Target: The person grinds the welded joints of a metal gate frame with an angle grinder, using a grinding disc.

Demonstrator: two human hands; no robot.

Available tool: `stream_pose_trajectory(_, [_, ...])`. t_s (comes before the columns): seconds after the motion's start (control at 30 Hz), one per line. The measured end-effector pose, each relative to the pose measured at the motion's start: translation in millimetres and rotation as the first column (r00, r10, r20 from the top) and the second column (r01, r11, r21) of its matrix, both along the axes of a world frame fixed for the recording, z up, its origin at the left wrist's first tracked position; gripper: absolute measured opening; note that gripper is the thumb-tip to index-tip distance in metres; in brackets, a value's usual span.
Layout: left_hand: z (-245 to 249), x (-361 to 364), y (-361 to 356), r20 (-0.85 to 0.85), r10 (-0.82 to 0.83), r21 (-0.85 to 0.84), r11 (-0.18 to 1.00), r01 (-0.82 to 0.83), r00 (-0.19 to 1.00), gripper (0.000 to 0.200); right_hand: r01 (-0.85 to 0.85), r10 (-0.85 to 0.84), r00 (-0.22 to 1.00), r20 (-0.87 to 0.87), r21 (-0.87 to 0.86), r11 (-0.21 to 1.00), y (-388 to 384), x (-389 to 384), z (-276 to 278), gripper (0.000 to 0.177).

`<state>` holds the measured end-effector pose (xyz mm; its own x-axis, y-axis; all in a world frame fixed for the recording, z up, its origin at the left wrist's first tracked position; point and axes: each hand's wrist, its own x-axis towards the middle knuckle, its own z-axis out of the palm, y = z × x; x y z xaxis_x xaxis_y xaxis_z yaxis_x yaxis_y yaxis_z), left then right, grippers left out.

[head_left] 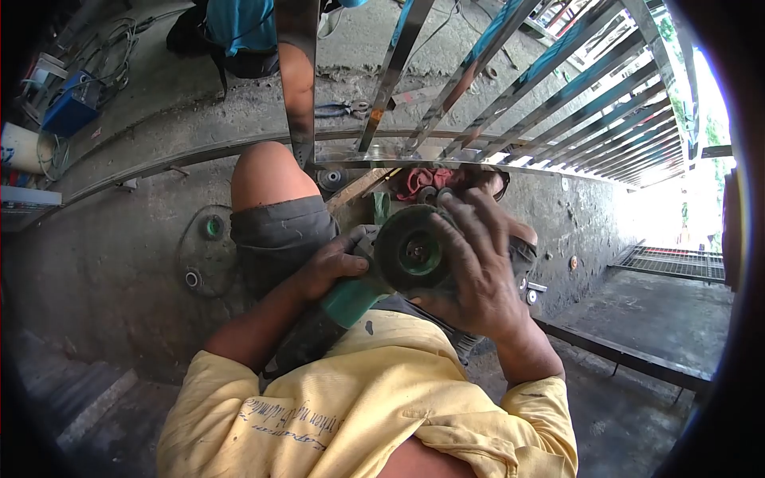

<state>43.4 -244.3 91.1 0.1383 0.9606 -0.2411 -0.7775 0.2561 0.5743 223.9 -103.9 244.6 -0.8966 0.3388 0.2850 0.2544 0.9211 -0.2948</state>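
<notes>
An angle grinder (pixel 352 301) with a green and black body lies across my lap, its disc facing up. My left hand (pixel 339 261) is wrapped round the grinder near its head, thumb on the upper side. At the right edge of the round dark disc (pixel 390 273), which has a green centre, rests my right hand (pixel 478 275). Its fingers curve over the rim and the thumb lies low beneath it, gripping the disc. The underside of the grinder's head is hidden.
A shiny metal railing (pixel 478 155) with many bars stands just ahead. Pliers (pixel 343 108) lie behind it. A red cloth (pixel 422 182) and a loose disc (pixel 331 178) are on the floor. A cable loops around a small ring (pixel 193 277) at left. A person in blue (pixel 251 24) sits beyond.
</notes>
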Motion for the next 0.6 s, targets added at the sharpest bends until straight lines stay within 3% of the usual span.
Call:
stream_pose_trajectory(0.07, [9.9,-3.0,0.9,0.019,-0.017,0.012,1.0,0.017,1.0,0.078,0.021,-0.023,1.0,-0.015,-0.127,0.992,0.3,2.6,-9.6,0.06])
stream_pose_trajectory(0.1, [6.9,-2.1,1.9,0.004,-0.023,0.019,1.0,0.023,1.0,0.078,0.164,-0.159,0.986,0.038,-0.217,0.962,5.9,14.4,-10.1,0.055])
stream_pose_trajectory(0.17, [-3.2,0.1,0.9,-0.029,-0.039,0.023,0.999,0.04,0.999,0.078,0.124,-0.143,0.989,-0.045,-0.293,0.948,17.4,23.8,-3.7,0.054])
stream_pose_trajectory(0.3, [-7.5,-3.3,-2.5,-0.037,-0.06,0.013,0.998,0.06,0.998,0.076,-0.147,0.151,0.988,0.022,-0.104,0.984,13.0,-4.6,18.0,0.067])
stream_pose_trajectory(0.33, [-15.8,-2.9,-5.1,-0.076,-0.058,0.031,0.998,0.06,0.995,0.075,-0.212,0.244,0.953,0.179,-0.184,0.96,16.4,-4.3,14.5,0.072])
stream_pose_trajectory(0.4, [-24.6,-4.0,-6.4,-0.144,-0.055,0.065,0.996,0.065,0.988,0.074,-0.379,0.391,0.901,0.189,-0.096,0.92,21.0,-18.0,2.6,0.071])
stream_pose_trajectory(0.47, [-16.8,-6.1,-7.1,-0.158,-0.055,0.065,0.996,0.066,0.986,0.076,-0.426,0.43,0.889,0.159,-0.059,0.903,23.3,-23.5,-9.4,0.071])
stream_pose_trajectory(0.6, [-9.4,-9.3,4.6,-0.194,0.1,0.004,0.995,-0.101,0.976,0.066,-0.101,0.099,0.994,-0.046,-0.028,0.995,11.8,-40.3,-37.5,0.069])
